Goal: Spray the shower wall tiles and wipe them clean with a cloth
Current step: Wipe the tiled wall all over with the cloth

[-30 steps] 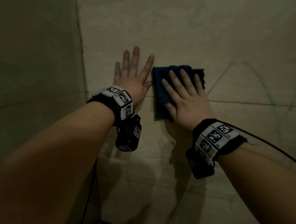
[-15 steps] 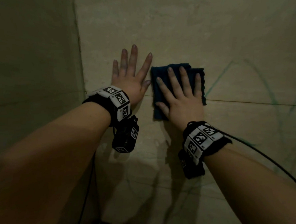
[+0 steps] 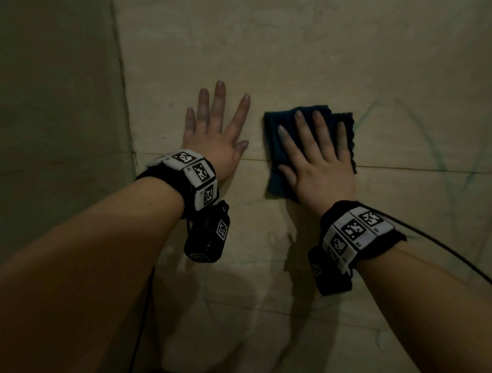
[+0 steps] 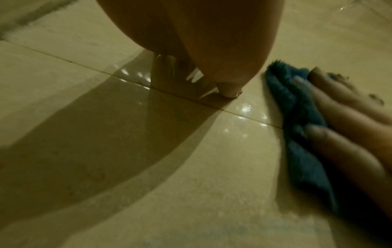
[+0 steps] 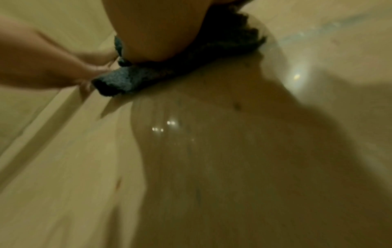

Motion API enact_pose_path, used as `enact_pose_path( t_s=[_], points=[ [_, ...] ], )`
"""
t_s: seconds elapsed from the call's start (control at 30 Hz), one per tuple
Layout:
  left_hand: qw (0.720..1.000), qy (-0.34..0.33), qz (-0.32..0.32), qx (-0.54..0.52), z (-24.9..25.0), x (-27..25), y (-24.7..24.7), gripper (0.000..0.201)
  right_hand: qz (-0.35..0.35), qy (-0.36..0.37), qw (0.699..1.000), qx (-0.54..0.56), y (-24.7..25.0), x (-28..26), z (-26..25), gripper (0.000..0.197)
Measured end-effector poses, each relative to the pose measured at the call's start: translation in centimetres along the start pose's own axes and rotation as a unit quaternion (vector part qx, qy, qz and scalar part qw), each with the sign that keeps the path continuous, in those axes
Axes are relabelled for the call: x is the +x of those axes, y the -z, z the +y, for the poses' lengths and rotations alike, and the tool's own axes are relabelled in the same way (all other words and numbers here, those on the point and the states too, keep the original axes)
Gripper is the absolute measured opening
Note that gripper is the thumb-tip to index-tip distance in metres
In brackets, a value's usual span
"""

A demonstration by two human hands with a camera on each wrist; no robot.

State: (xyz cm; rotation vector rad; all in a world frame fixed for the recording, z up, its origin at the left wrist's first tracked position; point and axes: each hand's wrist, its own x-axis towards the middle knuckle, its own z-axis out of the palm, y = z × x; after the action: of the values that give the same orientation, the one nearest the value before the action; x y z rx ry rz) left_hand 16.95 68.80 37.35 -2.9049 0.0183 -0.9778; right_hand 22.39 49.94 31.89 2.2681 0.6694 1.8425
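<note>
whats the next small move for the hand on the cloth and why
Probably slide the right hand, flat on the blue cloth, rightward: faint greenish streaks mark the tile there, while the left hand braces open on the wall.

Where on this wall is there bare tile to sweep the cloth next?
Bare tile lies right of the cloth and above both hands, and below the grout line. It is crowded to the left: the left hand lies flat beside the cloth, with the corner just beyond. The right hand presses the cloth.
</note>
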Motion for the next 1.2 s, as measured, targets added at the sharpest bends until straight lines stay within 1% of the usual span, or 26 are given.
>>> enact_pose_path(
  t_s=[0.23, 0.43, 0.57, 0.7, 0.8, 0.93, 1.03, 1.2],
  points=[
    [1.000, 0.000, 0.012, 0.005, -0.1, 0.0, -0.2, 0.070, 0.005, -0.010, 1.000, 0.000, 0.5, 2.1, 1.5, 0.060],
    [1.000, 0.006, 0.027, 0.006, 0.8, -0.5, -0.1, 0.068, 0.001, -0.022, 1.000, 0.001, 0.4, -0.1, 1.5, 0.057],
    [0.999, -0.022, 0.026, 0.029, 1.8, -0.6, 0.2, 0.067, -0.012, -0.024, 1.000, -0.001, 0.4, -2.0, 1.9, 0.057],
    [0.998, -0.048, 0.030, 0.031, 3.2, -0.1, 0.5, 0.066, -0.009, -0.021, 1.000, -0.005, 0.4, -2.2, 2.1, 0.056],
    [0.998, -0.051, 0.018, 0.036, 3.7, 0.3, 0.2, 0.066, -0.004, -0.015, 1.000, -0.010, 0.6, -1.8, 2.5, 0.055],
    [0.998, -0.045, 0.028, 0.041, 3.4, 0.4, -0.3, 0.066, -0.001, -0.023, 1.000, -0.007, 1.0, 0.0, 3.6, 0.056],
    [0.998, -0.040, 0.022, 0.045, 3.5, 0.4, -0.1, 0.065, 0.002, -0.023, 1.000, 0.004, 1.5, 1.3, 4.7, 0.057],
    [0.998, -0.033, 0.015, 0.046, 3.7, 0.3, 0.0, 0.065, 0.007, -0.033, 0.999, -0.001, 1.6, 1.4, 4.9, 0.056]
  ],
)
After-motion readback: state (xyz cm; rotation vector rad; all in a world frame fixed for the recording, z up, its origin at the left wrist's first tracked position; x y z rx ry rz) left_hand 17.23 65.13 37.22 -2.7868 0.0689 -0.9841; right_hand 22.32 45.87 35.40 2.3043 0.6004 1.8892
